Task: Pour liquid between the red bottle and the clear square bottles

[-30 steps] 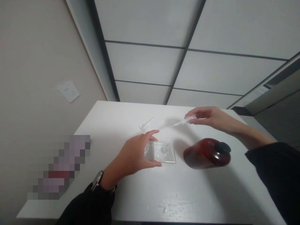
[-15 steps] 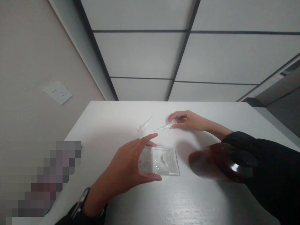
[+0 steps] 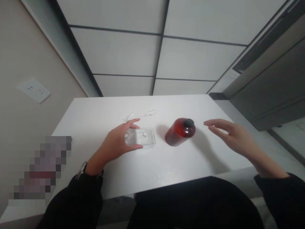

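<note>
My left hand [image 3: 116,138] spans a small clear plastic box [image 3: 145,136], thumb at its near edge and fingers at its far edge. Part of the box's left side is hidden by the hand. A small round clear shape shows inside it. Off to the right, my right hand [image 3: 233,136] hovers with nothing in it, fingers stretched out and thumb apart. Nearest to it stands a dark red, see-through bottle [image 3: 177,132] with a black cap. Behind the box lie two thin clear plastic pieces [image 3: 149,113], too faint to name.
The white table [image 3: 152,165] has its front edge close to my body. A wall with a power socket [image 3: 34,90] is on the left, and white panels [image 3: 128,54] rise behind the table. A blurred-out item [image 3: 40,171] sits at the left edge.
My right hand has let go of one clear piece, which now lies by the other, and has swung right past the bottle. My left hand stays at the box. The view has shifted.
</note>
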`<state>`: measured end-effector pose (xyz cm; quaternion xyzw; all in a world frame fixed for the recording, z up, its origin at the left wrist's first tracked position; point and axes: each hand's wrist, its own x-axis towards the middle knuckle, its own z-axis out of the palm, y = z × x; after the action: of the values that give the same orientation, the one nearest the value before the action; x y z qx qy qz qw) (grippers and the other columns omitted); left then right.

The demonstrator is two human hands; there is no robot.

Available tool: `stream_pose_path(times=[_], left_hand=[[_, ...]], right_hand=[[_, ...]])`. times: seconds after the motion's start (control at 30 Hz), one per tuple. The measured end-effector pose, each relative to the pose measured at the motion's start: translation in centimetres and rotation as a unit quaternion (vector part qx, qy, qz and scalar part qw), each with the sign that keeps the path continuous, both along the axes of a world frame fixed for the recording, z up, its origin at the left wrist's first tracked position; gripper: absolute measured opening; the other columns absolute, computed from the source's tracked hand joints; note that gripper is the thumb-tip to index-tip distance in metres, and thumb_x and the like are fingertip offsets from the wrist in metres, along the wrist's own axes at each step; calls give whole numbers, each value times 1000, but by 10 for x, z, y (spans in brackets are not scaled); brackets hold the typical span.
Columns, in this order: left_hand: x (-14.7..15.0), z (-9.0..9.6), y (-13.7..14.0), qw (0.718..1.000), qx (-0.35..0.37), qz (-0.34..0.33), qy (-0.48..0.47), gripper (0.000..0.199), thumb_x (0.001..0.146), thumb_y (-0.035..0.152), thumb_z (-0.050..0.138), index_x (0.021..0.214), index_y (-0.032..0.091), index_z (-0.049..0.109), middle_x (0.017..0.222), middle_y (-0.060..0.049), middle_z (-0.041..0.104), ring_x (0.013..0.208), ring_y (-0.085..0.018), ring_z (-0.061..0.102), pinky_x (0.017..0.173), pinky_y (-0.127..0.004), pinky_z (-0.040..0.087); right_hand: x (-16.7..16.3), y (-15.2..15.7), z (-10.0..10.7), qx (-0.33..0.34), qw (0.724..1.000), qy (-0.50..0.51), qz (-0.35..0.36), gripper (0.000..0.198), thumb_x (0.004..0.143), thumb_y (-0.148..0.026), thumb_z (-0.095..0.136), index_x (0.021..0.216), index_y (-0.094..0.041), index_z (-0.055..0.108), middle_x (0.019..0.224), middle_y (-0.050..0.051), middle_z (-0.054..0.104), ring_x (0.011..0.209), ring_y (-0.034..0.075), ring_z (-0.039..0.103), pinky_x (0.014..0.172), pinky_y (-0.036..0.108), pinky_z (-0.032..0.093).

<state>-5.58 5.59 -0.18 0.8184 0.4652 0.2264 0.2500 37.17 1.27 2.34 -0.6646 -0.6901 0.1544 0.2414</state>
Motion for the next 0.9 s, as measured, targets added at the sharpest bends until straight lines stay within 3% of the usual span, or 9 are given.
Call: stream_pose_path(times=[0.1,0.2,0.37,0.47,0.7,0.8,0.9], left_hand=[[1,3,2,1000,-14,17,21,85,78,50,82,150,22,47,132,-12,73,128,-37,67,112,-53,50],[0,3,6,999,-21,22,29,87,77,61,79,149,24,47,132,-12,74,125,-39,68,108,-54,51],[-1,1,10,999,-17,35,31,93,70,72,77,147,27,49,130,-11,75,126,-40,68,110,-54,50],[0,2,8,999,-16,32,18,94,69,70,78,146,26,49,130,-11,75,128,-39,67,113,-54,47],[2,3,4,1000,-14,18,14,87,75,58,80,148,25,48,131,-9,74,126,-33,68,114,-50,46],[3,3,2,1000,-9,15,10,87,76,53,82,150,24,46,131,-9,74,126,-32,67,113,-49,47],[4,3,-1,1000,-6,14,8,90,75,49,86,151,24,45,131,-8,74,126,-31,67,112,-47,47]], right_hand=[[40,-44,-13,23,996,-62,-52,39,103,-49,50,113,-20,74,126,15,77,119,33,72,91,49,62],[77,-65,-28,31,992,-96,-75,38,103,-43,47,114,-18,73,127,18,76,120,33,72,101,53,58],[116,-63,-61,28,986,-138,-84,47,101,-41,39,128,-18,71,146,19,66,135,34,65,114,56,50],[122,-54,-82,10,985,-157,-73,60,102,-46,36,146,-12,58,158,23,55,147,36,53,120,58,44],[89,-70,-98,-19,980,-197,6,71,106,-60,29,166,-21,33,168,22,42,156,40,39,117,71,39],[48,-93,-100,-19,976,-213,43,82,103,-71,32,169,-22,24,171,22,35,159,40,33,119,69,39],[-14,-120,-103,23,969,-239,53,97,99,-79,38,171,-17,15,173,26,27,160,44,29,120,69,38]])
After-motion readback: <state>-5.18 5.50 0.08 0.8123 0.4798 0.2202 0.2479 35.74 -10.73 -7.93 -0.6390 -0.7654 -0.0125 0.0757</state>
